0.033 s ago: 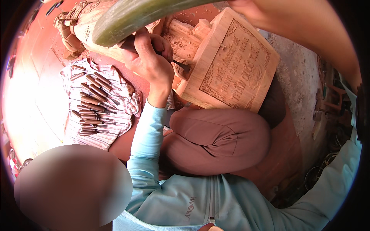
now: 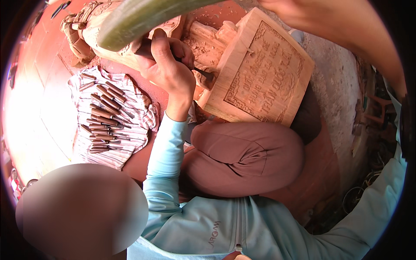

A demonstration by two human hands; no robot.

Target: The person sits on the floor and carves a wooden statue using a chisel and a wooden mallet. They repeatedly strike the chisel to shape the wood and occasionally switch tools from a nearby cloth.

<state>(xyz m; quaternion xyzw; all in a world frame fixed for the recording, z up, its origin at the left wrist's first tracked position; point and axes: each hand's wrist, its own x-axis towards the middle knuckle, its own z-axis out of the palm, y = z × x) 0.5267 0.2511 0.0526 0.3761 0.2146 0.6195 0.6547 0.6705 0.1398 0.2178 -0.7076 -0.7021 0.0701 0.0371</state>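
My left hand (image 2: 169, 65) is closed around the dark handle of a chisel (image 2: 202, 72). The chisel's metal end meets the carved wooden statue (image 2: 198, 39), beside its block-shaped base (image 2: 264, 69), which bears raised lettering and a patterned border. Above the left hand, a thick greenish club-shaped mallet (image 2: 151, 21) reaches in from the top edge, its rounded end by the chisel's handle; a gap between them cannot be judged. My right hand (image 2: 275, 6) is cut off by the top edge, at the mallet's other end; its fingers are mostly hidden.
Several brown-handled chisels (image 2: 102, 115) lie on a striped cloth (image 2: 130, 147) to the left. My bent legs (image 2: 247, 158) are against the base. Wood chips (image 2: 206, 54) litter the carving. A blurred round patch covers the lower left.
The mallet has shifted slightly left, and my right arm has moved a little with it. My left hand and the chisel stay in place.
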